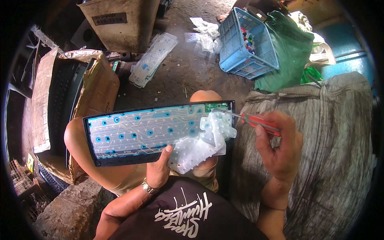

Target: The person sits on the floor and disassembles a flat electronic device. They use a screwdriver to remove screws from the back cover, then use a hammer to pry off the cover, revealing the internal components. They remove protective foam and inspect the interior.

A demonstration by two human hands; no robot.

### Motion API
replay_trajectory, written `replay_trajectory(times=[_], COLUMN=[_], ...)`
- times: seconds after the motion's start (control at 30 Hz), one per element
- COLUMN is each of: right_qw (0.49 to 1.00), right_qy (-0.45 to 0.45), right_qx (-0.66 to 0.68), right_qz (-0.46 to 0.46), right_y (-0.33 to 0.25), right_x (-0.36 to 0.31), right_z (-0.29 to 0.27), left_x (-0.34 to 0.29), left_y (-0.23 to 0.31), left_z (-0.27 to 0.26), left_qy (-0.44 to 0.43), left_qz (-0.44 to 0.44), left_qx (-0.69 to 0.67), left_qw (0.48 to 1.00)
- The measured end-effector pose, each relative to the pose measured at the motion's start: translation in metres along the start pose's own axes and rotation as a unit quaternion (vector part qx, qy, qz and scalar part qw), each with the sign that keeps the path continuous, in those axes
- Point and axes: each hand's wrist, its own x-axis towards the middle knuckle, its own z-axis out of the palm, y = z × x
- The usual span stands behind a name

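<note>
Across my knees lies an opened black keyboard (140,134), its clear circuit membrane with blue spots laid bare. My left hand (159,168) grips the keyboard's near edge, thumb on top and the other fingers hidden beneath. A crumpled, translucent white rubber dome sheet (192,152) covers the keyboard's right part and hangs over the near edge. In my right hand (282,146) is a screwdriver (260,123) with a red and black handle. Its shaft points left, and the tip reaches the small green circuit board (212,107) at the far right corner; whether it touches is unclear.
A cardboard box (94,86) with black keyboards stands left. Stacked membrane sheets (153,60) and white sheets (206,34) lie on the ground ahead. A blue crate (240,44) with small colourful pieces stands beside a green sack (284,52). A grey sack (320,120) lies right.
</note>
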Motion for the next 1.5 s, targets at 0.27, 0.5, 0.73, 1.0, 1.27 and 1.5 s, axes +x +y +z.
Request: replay_trajectory(times=[0.27, 0.5, 0.73, 1.0, 1.27, 1.5], right_qw=[0.999, 1.000, 0.999, 0.999, 0.996, 0.986], right_qy=[-0.036, -0.001, -0.023, -0.029, -0.012, 0.010], right_qx=[0.005, -0.003, 0.010, -0.008, 0.020, 0.080], right_qz=[0.012, 0.014, 0.032, 0.020, 0.081, 0.144], right_y=[0.000, -0.004, 0.000, -0.005, 0.001, 0.017], right_x=[0.003, 0.004, 0.007, 0.010, 0.008, 0.010], right_z=[-0.001, -0.007, 0.000, 0.000, 0.001, 0.000], left_x=[-0.001, 0.001, 0.001, 0.002, 0.003, 0.003], left_y=[0.003, 0.001, 0.002, -0.003, -0.002, -0.006], left_z=[0.000, 0.000, -0.003, -0.001, -0.005, -0.006], left_qy=[-0.010, -0.015, -0.013, -0.005, -0.021, -0.015], left_qz=[0.011, 0.015, 0.033, 0.032, 0.019, 0.028], left_qx=[0.031, 0.028, 0.103, 0.043, 0.061, 0.043], left_qw=[0.999, 0.999, 0.994, 0.999, 0.998, 0.999])
